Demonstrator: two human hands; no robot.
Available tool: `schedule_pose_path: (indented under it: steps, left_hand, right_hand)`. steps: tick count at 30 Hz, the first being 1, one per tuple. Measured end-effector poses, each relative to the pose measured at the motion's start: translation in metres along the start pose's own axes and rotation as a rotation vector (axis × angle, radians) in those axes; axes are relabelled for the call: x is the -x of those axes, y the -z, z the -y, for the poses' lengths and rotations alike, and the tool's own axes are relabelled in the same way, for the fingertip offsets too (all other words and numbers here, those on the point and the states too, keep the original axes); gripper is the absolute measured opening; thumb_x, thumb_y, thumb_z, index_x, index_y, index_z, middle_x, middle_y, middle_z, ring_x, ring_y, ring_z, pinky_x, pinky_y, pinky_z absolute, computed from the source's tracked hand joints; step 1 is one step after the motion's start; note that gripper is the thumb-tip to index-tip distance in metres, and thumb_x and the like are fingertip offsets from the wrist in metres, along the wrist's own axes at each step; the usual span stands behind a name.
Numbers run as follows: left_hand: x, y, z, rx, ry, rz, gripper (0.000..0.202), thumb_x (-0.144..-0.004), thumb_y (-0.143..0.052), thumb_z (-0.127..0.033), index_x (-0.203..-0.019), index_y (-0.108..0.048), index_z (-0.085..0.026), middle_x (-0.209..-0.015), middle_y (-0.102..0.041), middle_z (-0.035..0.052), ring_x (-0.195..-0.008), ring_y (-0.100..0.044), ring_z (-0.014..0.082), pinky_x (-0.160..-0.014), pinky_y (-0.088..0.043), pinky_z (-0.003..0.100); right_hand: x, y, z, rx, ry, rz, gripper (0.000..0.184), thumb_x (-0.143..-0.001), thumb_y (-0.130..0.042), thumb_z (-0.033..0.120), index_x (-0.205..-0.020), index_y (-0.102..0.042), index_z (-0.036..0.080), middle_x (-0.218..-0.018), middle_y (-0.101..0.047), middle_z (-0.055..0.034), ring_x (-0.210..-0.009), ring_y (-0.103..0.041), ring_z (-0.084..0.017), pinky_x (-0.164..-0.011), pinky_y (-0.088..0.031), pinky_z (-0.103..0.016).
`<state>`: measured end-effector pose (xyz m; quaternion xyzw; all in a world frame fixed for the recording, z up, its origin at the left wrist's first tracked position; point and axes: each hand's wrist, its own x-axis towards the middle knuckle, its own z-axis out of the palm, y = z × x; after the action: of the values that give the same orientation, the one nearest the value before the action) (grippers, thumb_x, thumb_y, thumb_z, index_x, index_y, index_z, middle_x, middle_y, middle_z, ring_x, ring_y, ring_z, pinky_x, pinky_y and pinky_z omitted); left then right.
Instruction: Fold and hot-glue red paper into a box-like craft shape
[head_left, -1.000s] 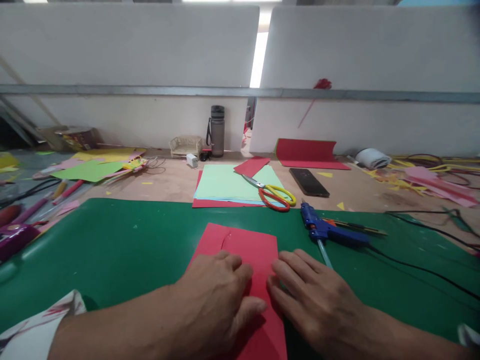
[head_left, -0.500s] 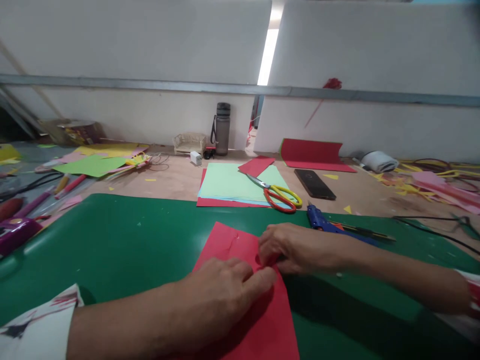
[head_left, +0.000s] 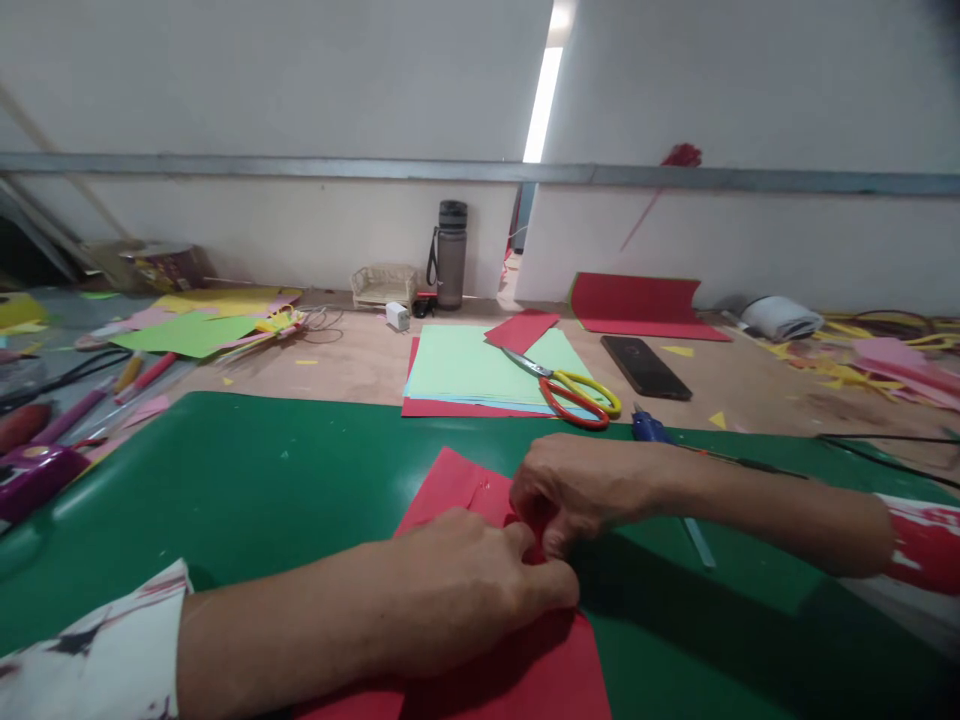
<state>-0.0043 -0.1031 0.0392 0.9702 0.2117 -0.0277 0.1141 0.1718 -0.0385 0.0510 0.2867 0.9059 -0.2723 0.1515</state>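
Note:
A red paper sheet (head_left: 457,485) lies on the green cutting mat (head_left: 247,480) in front of me. My left hand (head_left: 465,585) presses flat on the sheet's middle, fingertips pointing right. My right hand (head_left: 581,490) reaches in from the right and pinches the sheet's right edge between thumb and fingers, close to my left fingertips. The pinched part of the paper is mostly hidden by both hands.
A blue glue gun (head_left: 649,428) lies just behind my right wrist, its cord trailing right. Scissors (head_left: 574,390) with yellow and red handles rest on a stack of pale green and red paper (head_left: 465,365). A phone (head_left: 645,366), bottle (head_left: 451,255) and paper scraps sit beyond.
My right hand has moved from flat beside the left to the sheet's right edge and closed on it. My left hand slid slightly right. The view has shifted a little.

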Motion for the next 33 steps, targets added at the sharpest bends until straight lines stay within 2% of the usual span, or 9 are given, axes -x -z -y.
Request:
schedule_pose_path:
  steps: [4,7,10,15,20,27,30,33]
  left_hand:
    - [0.003,-0.007,0.003,0.009,0.041,-0.017,0.009,-0.089,-0.043,-0.012,-0.089,-0.048,-0.020,-0.082,-0.059,0.0016,-0.061,-0.052,0.0132,-0.049,-0.031,0.023]
    - [0.010,-0.016,0.009,0.119,0.070,-0.094,0.013,-0.089,-0.042,-0.009,-0.091,-0.046,-0.021,-0.086,-0.057,-0.0001,-0.067,-0.053,0.0113,-0.055,-0.036,0.020]
    - [0.017,-0.024,0.014,0.213,0.043,-0.177,0.019,-0.085,-0.043,-0.004,-0.092,-0.045,-0.021,-0.087,-0.057,-0.0015,-0.070,-0.052,0.0100,-0.059,-0.037,0.018]
    - [0.022,-0.028,0.017,0.333,0.011,-0.252,0.019,-0.083,-0.042,-0.003,-0.089,-0.044,-0.021,-0.085,-0.057,-0.0029,-0.071,-0.050,0.0095,-0.064,-0.039,0.018]
    - [0.018,-0.033,0.017,0.334,0.091,-0.260,0.023,-0.083,-0.042,-0.003,-0.094,-0.050,-0.022,-0.090,-0.057,-0.0002,-0.076,-0.051,0.0115,-0.066,-0.039,0.020]
    - [0.015,-0.034,0.017,0.376,0.188,-0.448,0.024,-0.081,-0.045,-0.004,-0.091,-0.057,-0.023,-0.088,-0.055,0.0005,-0.078,-0.048,0.0136,-0.067,-0.037,0.024]
    - [0.015,-0.030,0.017,0.523,0.226,-0.426,0.024,-0.084,-0.045,-0.006,-0.094,-0.058,-0.024,-0.092,-0.057,0.0004,-0.086,-0.050,0.0140,-0.075,-0.040,0.025]
    - [0.016,-0.024,0.016,0.583,0.235,-0.323,0.031,-0.083,-0.044,-0.004,-0.104,-0.055,-0.024,-0.099,-0.057,0.0020,-0.087,-0.053,0.0134,-0.076,-0.043,0.024]
  right_hand:
    - [0.005,-0.004,-0.016,-0.141,-0.014,-0.077,0.017,-0.064,-0.068,0.016,-0.080,-0.070,0.016,-0.070,-0.064,0.0017,-0.061,-0.053,-0.011,-0.054,-0.037,-0.020]
    - [0.009,-0.010,-0.029,-0.320,0.008,-0.148,0.018,-0.066,-0.065,0.013,-0.083,-0.071,0.015,-0.076,-0.065,-0.0006,-0.070,-0.057,-0.014,-0.062,-0.041,-0.022]
    - [0.009,-0.015,-0.035,-0.439,0.032,-0.182,0.012,-0.069,-0.063,0.019,-0.077,-0.071,0.013,-0.073,-0.061,-0.0013,-0.070,-0.056,-0.014,-0.062,-0.042,-0.023]
    - [0.010,-0.017,-0.033,-0.493,0.010,-0.197,0.022,-0.075,-0.058,0.032,-0.069,-0.063,0.012,-0.068,-0.053,0.0012,-0.063,-0.048,-0.011,-0.057,-0.037,-0.022]
    - [0.009,-0.018,-0.028,-0.454,-0.112,-0.173,0.022,-0.077,-0.047,0.024,-0.056,-0.047,0.016,-0.052,-0.028,0.0078,-0.048,-0.025,-0.007,-0.045,-0.021,-0.022]
    - [0.001,-0.022,-0.031,-0.400,-0.205,-0.162,0.022,-0.072,-0.049,0.023,-0.052,-0.042,0.018,-0.049,-0.025,0.0078,-0.045,-0.024,-0.006,-0.042,-0.017,-0.023]
    - [0.001,-0.022,-0.032,-0.395,-0.219,-0.163,0.022,-0.072,-0.048,0.022,-0.052,-0.042,0.018,-0.048,-0.026,0.0078,-0.045,-0.024,-0.006,-0.042,-0.018,-0.023]
    - [0.000,-0.022,-0.031,-0.399,-0.230,-0.160,0.021,-0.072,-0.048,0.023,-0.052,-0.042,0.018,-0.048,-0.027,0.0077,-0.045,-0.024,-0.007,-0.042,-0.018,-0.024]
